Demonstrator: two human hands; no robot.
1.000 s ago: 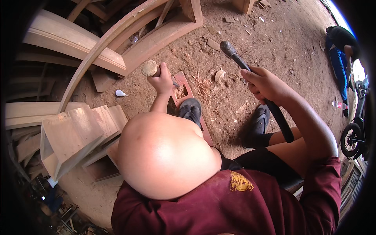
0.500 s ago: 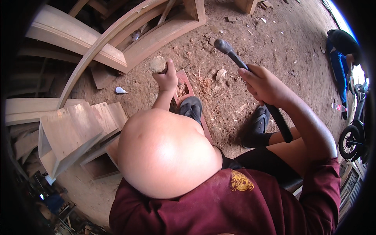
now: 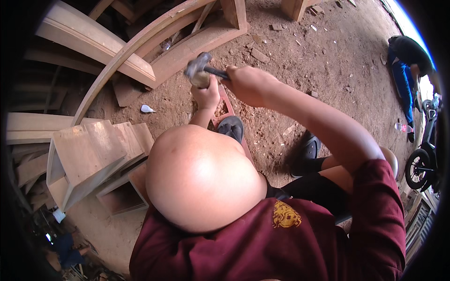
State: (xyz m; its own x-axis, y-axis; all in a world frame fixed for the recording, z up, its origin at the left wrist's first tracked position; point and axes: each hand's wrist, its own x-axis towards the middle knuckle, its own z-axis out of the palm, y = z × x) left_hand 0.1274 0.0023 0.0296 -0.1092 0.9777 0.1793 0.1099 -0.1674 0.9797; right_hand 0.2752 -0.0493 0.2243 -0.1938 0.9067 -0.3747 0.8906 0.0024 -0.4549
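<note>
My right hand (image 3: 251, 85) grips a black-handled hammer (image 3: 216, 71). Its head, smeared by motion, is at the top of a thick round wooden-handled chisel (image 3: 200, 81); I cannot tell whether they touch. Fingers wrapped round it, my left hand (image 3: 206, 97) keeps the chisel upright over a reddish wooden board (image 3: 228, 106). The chisel's blade is hidden below the hand. Pale wood chips lie in a recess of the board. My foot in a dark sandal (image 3: 230, 127) rests on the board, beside my bare bent leg.
Curved and straight timber frames (image 3: 161, 70) stand at the far left, with plywood box pieces (image 3: 89, 145) nearer. A small white bottle (image 3: 147, 109) lies on the dirt floor (image 3: 290, 70). At the right, a person (image 3: 407, 70) bends over near a two-wheeler (image 3: 420, 168).
My right hand has swung the hammer down and left, from raised at the right to the chisel's top. The left hand still holds the chisel, shifted slightly right in the picture.
</note>
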